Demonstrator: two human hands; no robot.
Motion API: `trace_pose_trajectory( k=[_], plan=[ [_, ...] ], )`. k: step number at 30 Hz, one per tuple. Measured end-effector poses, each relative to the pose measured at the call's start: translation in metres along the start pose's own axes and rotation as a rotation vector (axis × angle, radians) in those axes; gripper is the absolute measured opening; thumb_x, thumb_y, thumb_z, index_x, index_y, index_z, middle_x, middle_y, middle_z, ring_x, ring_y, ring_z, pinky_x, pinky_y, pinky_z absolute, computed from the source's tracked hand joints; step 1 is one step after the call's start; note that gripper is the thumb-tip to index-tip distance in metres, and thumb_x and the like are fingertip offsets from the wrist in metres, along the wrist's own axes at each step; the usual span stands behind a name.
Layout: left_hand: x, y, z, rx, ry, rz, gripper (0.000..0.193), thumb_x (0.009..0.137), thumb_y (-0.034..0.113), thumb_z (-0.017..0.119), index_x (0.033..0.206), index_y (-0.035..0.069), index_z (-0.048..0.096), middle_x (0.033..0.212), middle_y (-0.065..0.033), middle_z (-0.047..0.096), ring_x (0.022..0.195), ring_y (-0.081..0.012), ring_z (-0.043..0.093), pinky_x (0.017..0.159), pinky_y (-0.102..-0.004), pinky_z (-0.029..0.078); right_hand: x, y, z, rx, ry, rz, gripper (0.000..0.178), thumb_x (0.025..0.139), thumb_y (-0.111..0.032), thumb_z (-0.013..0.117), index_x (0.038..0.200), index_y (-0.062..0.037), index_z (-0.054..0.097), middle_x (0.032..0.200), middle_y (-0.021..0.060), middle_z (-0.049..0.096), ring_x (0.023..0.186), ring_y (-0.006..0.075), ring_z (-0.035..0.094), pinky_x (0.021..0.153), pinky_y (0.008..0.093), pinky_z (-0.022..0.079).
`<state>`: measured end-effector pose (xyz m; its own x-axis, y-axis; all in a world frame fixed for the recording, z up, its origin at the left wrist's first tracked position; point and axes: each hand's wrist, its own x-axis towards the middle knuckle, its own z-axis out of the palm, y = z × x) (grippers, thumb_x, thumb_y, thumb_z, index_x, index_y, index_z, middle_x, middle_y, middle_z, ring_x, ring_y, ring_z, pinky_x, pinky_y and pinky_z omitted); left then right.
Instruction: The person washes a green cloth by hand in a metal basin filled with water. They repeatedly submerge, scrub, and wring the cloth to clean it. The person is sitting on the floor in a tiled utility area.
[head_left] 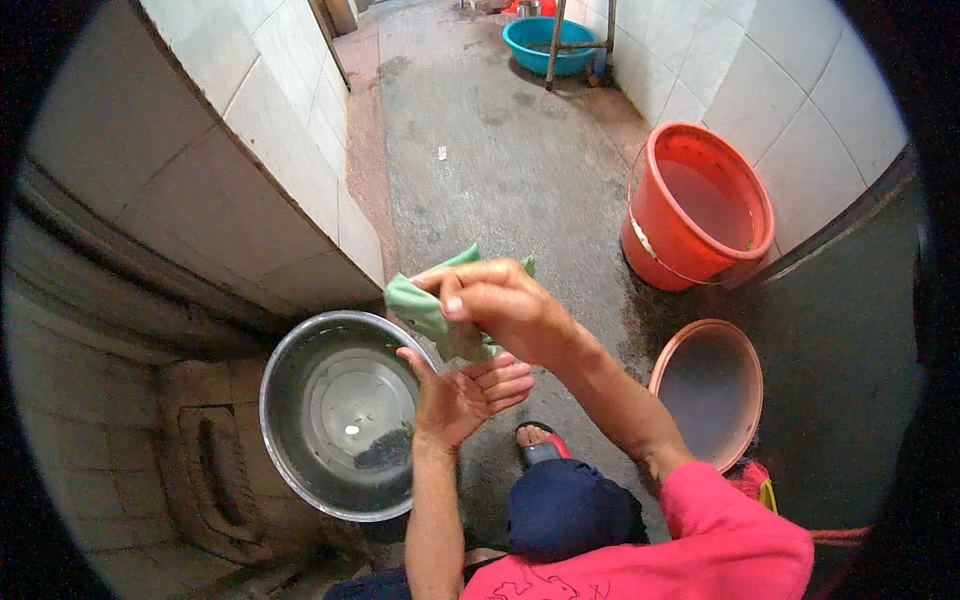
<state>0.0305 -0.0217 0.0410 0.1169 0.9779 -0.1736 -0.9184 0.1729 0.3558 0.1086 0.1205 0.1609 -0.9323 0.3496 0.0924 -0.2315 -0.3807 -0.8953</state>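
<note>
My right hand pinches a green cloth between thumb and fingers, in front of me at mid-picture. The cloth hangs in folds, and part of it shows beyond the hand. Just below it my left hand lies open, palm up, thumb apart and fingers stretched out. I cannot tell whether the cloth's lower end touches its fingers. A round metal basin with water stands beside my left hand, its right rim partly behind that hand. A dark patch shows on the basin's right side.
At the right stands a red bucket with cloudy liquid; nearer is an orange tub of greyish water. A teal basin sits far off by a stand. Tiled walls flank the wet floor. My sandalled foot is below.
</note>
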Motion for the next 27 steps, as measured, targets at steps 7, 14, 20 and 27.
trace_pose_trajectory(
  k=[7,14,20,27],
  plan=[
    [0.001,0.007,0.014,-0.415,0.16,0.427,0.094,0.08,0.074,0.036,0.139,0.001,0.032,0.142,-0.0206,0.036,0.134,-0.0333,0.032,0.11,-0.0499,0.026,-0.106,0.026,-0.029,-0.773,0.171,-0.134,0.01,0.078,-0.011,0.065,0.077,-0.0007,0.062,0.117,0.0128,0.059,0.102,0.0206,0.059,0.085,0.0323,0.046],
    [0.004,-0.002,0.018,-0.076,0.27,0.278,0.06,0.094,0.054,0.038,0.136,0.01,0.039,0.134,-0.0224,0.046,0.119,-0.0408,0.049,0.104,-0.0526,0.034,-0.133,0.105,-0.093,-0.072,0.628,0.41,0.032,0.088,-0.025,0.06,0.107,0.0016,0.061,0.109,0.0114,0.063,0.098,0.0193,0.061,0.083,0.0333,0.049],
    [0.0,-0.01,0.015,0.734,0.231,-0.025,0.042,0.093,0.029,0.055,0.124,0.001,0.052,0.109,-0.0085,0.06,0.099,-0.0176,0.057,0.089,-0.0321,0.044,-0.064,0.125,-0.098,0.197,0.285,0.506,0.044,0.087,-0.044,0.06,0.102,-0.0021,0.063,0.095,0.0074,0.067,0.079,0.0134,0.062,0.067,0.0288,0.049],
    [-0.006,-0.022,-0.012,0.544,0.489,0.125,0.03,0.096,0.023,0.052,0.118,0.002,0.056,0.095,-0.0037,0.062,0.071,-0.0125,0.061,0.059,-0.0267,0.053,-0.024,0.127,-0.098,0.027,0.286,0.329,0.014,0.084,-0.017,0.068,0.088,-0.005,0.062,0.078,0.0021,0.064,0.064,0.0062,0.058,0.056,0.0205,0.046]
  ],
)
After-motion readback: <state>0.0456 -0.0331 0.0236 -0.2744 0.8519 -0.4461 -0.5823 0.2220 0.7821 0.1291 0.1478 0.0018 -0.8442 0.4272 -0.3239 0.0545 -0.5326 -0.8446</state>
